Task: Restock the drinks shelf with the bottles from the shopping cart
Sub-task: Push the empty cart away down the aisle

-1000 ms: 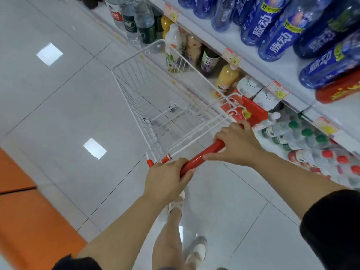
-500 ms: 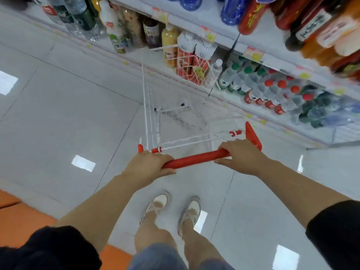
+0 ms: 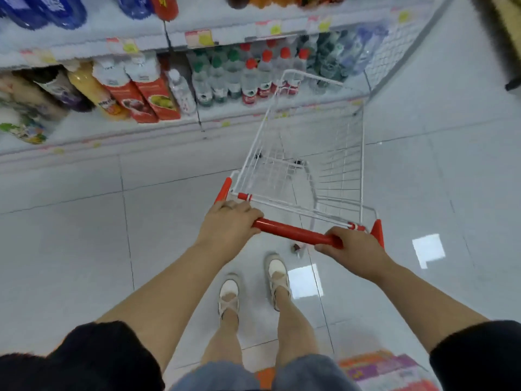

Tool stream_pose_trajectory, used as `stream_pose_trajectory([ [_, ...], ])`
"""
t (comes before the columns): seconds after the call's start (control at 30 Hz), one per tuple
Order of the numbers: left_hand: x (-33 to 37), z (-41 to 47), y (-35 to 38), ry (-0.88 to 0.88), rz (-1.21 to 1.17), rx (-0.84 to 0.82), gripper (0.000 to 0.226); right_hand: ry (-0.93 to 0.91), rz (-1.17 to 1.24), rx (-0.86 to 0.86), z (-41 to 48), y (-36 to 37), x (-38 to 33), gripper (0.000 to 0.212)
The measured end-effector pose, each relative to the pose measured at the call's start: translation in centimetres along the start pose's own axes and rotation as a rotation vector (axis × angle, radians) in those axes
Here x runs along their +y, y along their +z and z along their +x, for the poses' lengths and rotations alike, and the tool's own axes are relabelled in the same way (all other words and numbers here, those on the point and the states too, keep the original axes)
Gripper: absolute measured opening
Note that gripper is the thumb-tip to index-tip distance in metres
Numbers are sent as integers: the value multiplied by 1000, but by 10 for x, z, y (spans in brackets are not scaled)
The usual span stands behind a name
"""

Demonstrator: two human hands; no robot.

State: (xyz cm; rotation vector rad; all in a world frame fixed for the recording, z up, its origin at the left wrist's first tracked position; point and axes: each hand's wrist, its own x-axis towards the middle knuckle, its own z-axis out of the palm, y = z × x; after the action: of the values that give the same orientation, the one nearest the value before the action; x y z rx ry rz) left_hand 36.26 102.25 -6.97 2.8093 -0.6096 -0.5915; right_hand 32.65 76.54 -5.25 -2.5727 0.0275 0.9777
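A white wire shopping cart [image 3: 342,167] stands in front of me with nothing visible inside its basket. My left hand [image 3: 229,225] grips the left end of its red handle bar [image 3: 293,232]. My right hand [image 3: 356,251] grips the right end. The cart's nose points toward the bottom drinks shelf [image 3: 158,121]. That shelf holds clear water bottles with green and red caps [image 3: 248,77], red juice cartons [image 3: 146,95] and a yellow bottle [image 3: 94,90]. Blue bottles [image 3: 42,9] lie on the shelf above.
Glossy white floor tiles [image 3: 70,235] surround the cart. A white wire panel [image 3: 394,46] closes the shelf's right end. My feet in white shoes [image 3: 255,286] stand behind the handle. Coloured packaging [image 3: 386,371] shows at the bottom right edge.
The view has swung left to right along the shelves. The cart has turned so its nose points at the water bottles. Both hands have stayed gripping the red handle.
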Motion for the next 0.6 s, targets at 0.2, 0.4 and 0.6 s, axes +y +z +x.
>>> stream_pose_trajectory([
  [0.2, 60, 79, -4, 274, -32, -7, 35, 247, 127, 181, -38, 18, 65, 36],
  [0.4, 148, 145, -2, 465, 5, -109, 34, 391, 238, 318, -66, 20, 136, 37],
  [0.6, 249, 195, 18, 602, 7, -138, 30, 521, 384, 331, -96, 3, 223, 37],
])
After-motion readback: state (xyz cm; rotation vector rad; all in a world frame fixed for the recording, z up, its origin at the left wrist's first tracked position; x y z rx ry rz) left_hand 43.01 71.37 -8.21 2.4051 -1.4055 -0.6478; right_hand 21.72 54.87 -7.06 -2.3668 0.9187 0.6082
